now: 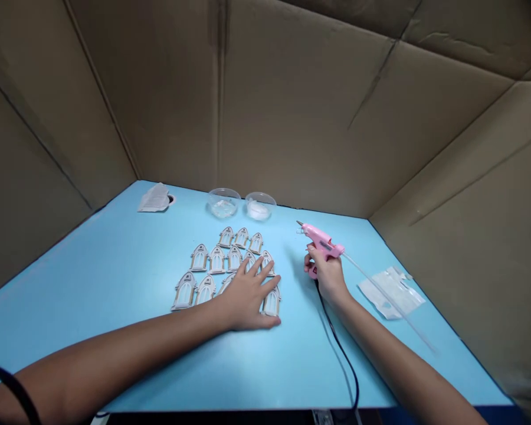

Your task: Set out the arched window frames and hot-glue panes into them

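Note:
Several small arched window-shaped pieces [199,258], white with tan edges, lie in three rows on the blue table. Spread over the right end of the nearer rows is my left hand [250,295], fingers apart, covering some of them. One arched piece [271,301] shows between its thumb and forefinger. My right hand [328,273] grips the handle of a pink glue gun [321,239] to the right of the rows, nozzle pointing up and left. A long clear glue stick [389,298] sticks out of its back. From the handle a black cord [340,345] runs to the front edge.
Two clear round bowls [223,202] with whitish contents stand at the back of the blue table [128,277]. A torn paper [154,199] lies at the back left, a clear plastic bag [392,292] at right. Cardboard walls [292,106] enclose the back and sides.

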A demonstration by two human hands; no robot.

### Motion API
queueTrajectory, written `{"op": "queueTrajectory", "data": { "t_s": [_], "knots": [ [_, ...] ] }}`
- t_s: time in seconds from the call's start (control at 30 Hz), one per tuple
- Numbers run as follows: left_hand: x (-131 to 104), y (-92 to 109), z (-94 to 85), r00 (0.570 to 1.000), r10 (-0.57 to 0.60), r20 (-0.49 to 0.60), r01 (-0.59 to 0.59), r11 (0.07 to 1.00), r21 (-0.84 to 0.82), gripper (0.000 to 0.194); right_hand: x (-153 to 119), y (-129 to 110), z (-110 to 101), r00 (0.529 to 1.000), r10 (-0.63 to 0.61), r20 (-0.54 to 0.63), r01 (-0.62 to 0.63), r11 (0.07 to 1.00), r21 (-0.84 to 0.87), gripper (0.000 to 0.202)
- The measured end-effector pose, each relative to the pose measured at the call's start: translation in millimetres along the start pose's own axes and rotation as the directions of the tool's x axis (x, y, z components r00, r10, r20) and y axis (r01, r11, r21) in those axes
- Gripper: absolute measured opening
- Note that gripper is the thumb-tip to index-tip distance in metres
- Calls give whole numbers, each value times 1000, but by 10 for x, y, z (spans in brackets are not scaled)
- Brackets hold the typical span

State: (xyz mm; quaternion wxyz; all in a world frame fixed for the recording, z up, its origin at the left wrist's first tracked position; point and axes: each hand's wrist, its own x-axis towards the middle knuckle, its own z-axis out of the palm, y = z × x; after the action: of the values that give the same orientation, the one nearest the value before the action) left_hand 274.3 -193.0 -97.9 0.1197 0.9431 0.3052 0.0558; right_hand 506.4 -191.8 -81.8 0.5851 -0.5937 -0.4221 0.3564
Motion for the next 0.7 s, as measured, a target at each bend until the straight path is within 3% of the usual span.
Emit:
{"op": "queueTrajectory", "data": {
  "t_s": [0.27, 0.4, 0.53, 0.6, 0.7],
  "knots": [
    [-264, -534, -116, 996, -73, -49, 76, 996, 53, 92, -123, 243, 20, 999, 33, 26, -34, 999, 33, 43],
    [-381, -567, -194, 995, -83, -61, 87, 994, 65, 101, -148, 252, -9, 996, 38, 78, -42, 998, 50, 42],
    [-464, -533, -255, 991, -130, -20, 130, 991, 23, 82, -256, 202, -38, 971, 75, 229, -75, 997, -9, 36],
    [-489, -531, -258, 989, -143, -31, 143, 990, -6, 85, -322, 174, -41, 943, 120, 309, -101, 992, -76, 37],
    [-481, -553, -241, 997, -63, -48, 61, 997, -53, 91, -387, 154, -34, 921, 147, 359, -109, 986, -124, 40]
  ]
}}
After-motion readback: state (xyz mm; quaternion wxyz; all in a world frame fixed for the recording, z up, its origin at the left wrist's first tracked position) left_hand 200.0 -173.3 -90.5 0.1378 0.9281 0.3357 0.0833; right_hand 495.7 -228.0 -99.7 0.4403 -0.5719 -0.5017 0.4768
